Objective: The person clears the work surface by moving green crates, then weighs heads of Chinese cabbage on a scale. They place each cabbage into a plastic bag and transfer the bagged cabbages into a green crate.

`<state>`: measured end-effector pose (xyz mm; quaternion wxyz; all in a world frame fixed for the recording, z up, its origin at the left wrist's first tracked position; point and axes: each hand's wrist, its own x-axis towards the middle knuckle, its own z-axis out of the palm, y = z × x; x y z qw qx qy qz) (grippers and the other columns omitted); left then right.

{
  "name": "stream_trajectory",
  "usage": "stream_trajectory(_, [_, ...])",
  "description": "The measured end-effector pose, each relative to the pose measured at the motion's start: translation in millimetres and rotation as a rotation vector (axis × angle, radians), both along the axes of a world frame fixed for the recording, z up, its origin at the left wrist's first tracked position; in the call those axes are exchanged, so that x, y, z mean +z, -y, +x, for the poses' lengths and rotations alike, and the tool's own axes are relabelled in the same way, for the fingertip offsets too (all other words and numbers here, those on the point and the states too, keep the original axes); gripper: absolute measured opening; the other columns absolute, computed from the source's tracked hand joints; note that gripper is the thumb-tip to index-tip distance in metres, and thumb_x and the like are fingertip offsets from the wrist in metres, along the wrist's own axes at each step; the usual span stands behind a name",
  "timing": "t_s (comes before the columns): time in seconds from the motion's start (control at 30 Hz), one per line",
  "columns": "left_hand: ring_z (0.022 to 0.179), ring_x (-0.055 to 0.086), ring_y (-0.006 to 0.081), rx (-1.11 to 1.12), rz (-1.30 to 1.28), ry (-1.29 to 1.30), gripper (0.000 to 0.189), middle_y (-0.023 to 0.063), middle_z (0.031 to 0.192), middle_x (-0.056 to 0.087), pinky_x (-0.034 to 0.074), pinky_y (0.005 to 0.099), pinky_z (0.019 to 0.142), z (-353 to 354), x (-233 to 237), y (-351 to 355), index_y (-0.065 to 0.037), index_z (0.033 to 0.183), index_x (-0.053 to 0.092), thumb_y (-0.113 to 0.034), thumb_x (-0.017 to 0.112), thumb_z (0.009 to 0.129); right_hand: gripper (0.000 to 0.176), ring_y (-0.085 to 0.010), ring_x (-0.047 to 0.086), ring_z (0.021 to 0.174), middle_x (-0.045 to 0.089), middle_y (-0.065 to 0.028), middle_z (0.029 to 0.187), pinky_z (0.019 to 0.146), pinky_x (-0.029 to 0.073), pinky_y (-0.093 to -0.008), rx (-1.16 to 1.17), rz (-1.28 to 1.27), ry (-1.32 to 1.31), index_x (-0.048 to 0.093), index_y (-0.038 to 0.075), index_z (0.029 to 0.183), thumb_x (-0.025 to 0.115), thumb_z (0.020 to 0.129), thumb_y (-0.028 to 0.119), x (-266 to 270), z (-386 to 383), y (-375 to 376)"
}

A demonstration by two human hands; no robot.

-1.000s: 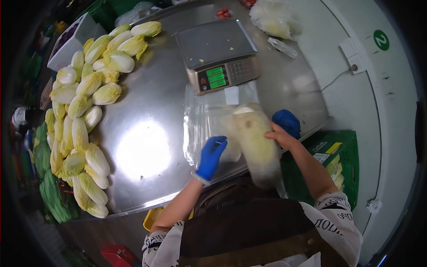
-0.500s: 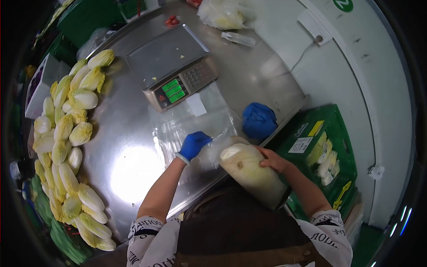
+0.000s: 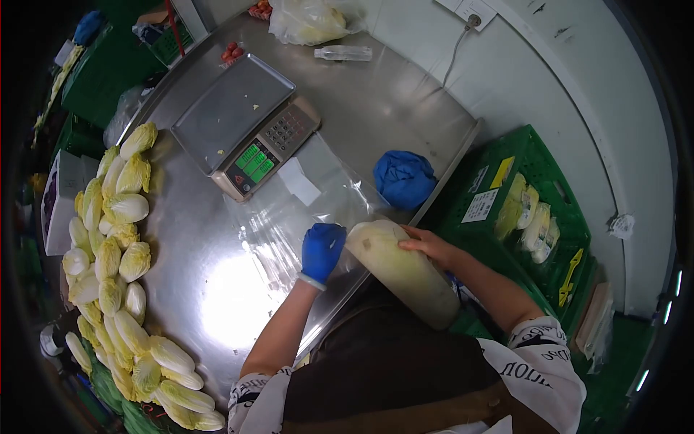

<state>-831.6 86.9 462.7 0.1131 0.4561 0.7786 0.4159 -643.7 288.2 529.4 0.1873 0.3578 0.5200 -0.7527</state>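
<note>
A large pale vegetable (image 3: 405, 271), like a cabbage or gourd, lies tilted against my apron at the table's front edge. My right hand (image 3: 426, 244), bare, grips its upper right side. Close to its upper left end is my left hand (image 3: 322, 249) in a blue glove, its fingers curled together; what they pinch is too small to name. Clear plastic bags (image 3: 275, 217) lie flat under and beyond the gloved hand, with a white paper slip (image 3: 298, 181) on them. Behind them stands a scale (image 3: 238, 130) with a lit green display.
Many small yellow-white cabbages (image 3: 123, 267) line the table's left side. A crumpled blue bundle (image 3: 405, 179) sits near the right edge. Beyond that edge is a green crate (image 3: 571, 217) with wrapped vegetables. At the back are a stuffed plastic bag (image 3: 307, 22) and a clear container (image 3: 343, 53).
The gloved hand has turned upright and come closer to the large vegetable's end. The view has shifted, so the scale and bags appear further left.
</note>
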Motion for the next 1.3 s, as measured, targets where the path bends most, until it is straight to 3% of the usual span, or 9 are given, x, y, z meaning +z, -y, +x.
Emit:
stream_trajectory(0.13, [0.083,0.062,0.0317,0.046,-0.142,0.495,0.012,0.0112,0.09,0.068,0.05,0.0376,0.072,-4,-93,11,-0.007,0.083,0.07,-0.013,0.061,0.081,0.074,-0.0203,0.052,0.112,0.051,-0.0131,0.128,0.094,0.042,-0.0325,0.1,-0.007,-0.147,0.033,0.003,0.141,0.066,0.079,0.026,19,-3,2])
stream_trajectory(0.17, [0.083,0.063,0.0314,-0.021,-0.106,0.29,0.013,0.0124,0.092,0.068,0.05,0.0376,0.072,-7,-75,10,-0.005,0.087,0.07,-0.011,0.06,0.082,0.074,-0.02,0.052,0.111,0.051,-0.0128,0.128,0.094,0.042,-0.0323,0.125,0.016,-0.195,0.033,0.003,0.141,0.066,0.079,0.026,24,-7,2])
stream_trajectory(0.3, [0.086,0.063,0.0269,0.121,0.218,0.502,0.014,0.0111,0.095,0.067,0.049,0.0341,0.076,-6,-12,3,-0.004,0.092,0.07,-0.004,0.062,0.08,0.073,-0.0198,0.052,0.111,0.051,-0.0129,0.127,0.094,0.041,-0.032,0.065,-0.1,-0.084,0.034,0.003,0.141,0.066,0.08,0.027,12,-10,-1])
stream_trajectory(0.6, [0.102,0.059,0.0296,-0.029,0.342,-0.104,0.021,0.0084,0.106,0.066,0.044,0.0401,0.088,15,64,-27,-0.005,0.096,0.067,-0.007,0.063,0.076,0.069,-0.0192,0.053,0.11,0.052,-0.0131,0.124,0.091,0.044,-0.0318,-0.129,-0.097,-0.139,0.034,0.001,0.139,0.064,0.084,0.029,11,-28,16])
stream_trajectory(0.67, [0.103,0.059,0.0298,-0.1,0.374,-0.138,0.021,0.0081,0.106,0.066,0.043,0.0407,0.089,13,74,-26,-0.005,0.097,0.067,-0.007,0.063,0.076,0.068,-0.0193,0.053,0.11,0.051,-0.0132,0.125,0.091,0.044,-0.0323,-0.144,-0.038,-0.143,0.033,0.0,0.139,0.064,0.085,0.028,6,-29,16])
stream_trajectory(0.8, [0.108,0.057,0.0296,0.307,0.335,-0.058,0.022,0.0086,0.104,0.066,0.04,0.0428,0.094,-10,49,-17,-0.006,0.098,0.067,-0.009,0.063,0.077,0.066,-0.0189,0.053,0.108,0.051,-0.0127,0.125,0.09,0.044,-0.0321,-0.237,-0.051,-0.212,0.033,0.001,0.139,0.062,0.086,0.025,6,-36,18])
stream_trajectory(0.97, [0.111,0.057,0.0313,0.074,0.238,-0.267,0.019,0.0084,0.105,0.067,0.037,0.0444,0.101,8,88,-16,-0.006,0.097,0.068,-0.003,0.062,0.08,0.064,-0.0192,0.054,0.108,0.052,-0.0127,0.123,0.089,0.045,-0.0317,-0.33,-0.092,-0.247,0.034,0.002,0.14,0.061,0.086,0.024,8,-39,25])
stream_trajectory(1.07, [0.112,0.056,0.0309,0.251,0.289,-0.178,0.019,0.0085,0.105,0.067,0.037,0.0447,0.101,-5,77,-19,-0.006,0.098,0.068,-0.005,0.062,0.08,0.061,-0.0191,0.054,0.107,0.052,-0.0123,0.122,0.089,0.045,-0.0319,-0.382,-0.097,-0.245,0.036,0.002,0.138,0.061,0.087,0.023,6,-41,28])
stream_trajectory(1.3, [0.113,0.053,0.035,-0.325,0.358,-0.091,0.027,0.0124,0.113,0.062,0.036,0.0468,0.101,15,100,-37,-0.002,0.103,0.064,-0.006,0.064,0.077,0.054,-0.0186,0.054,0.106,0.054,-0.0113,0.119,0.087,0.046,-0.0329,-0.455,-0.112,-0.339,0.041,-0.001,0.131,0.059,0.088,0.025,-14,-44,44])
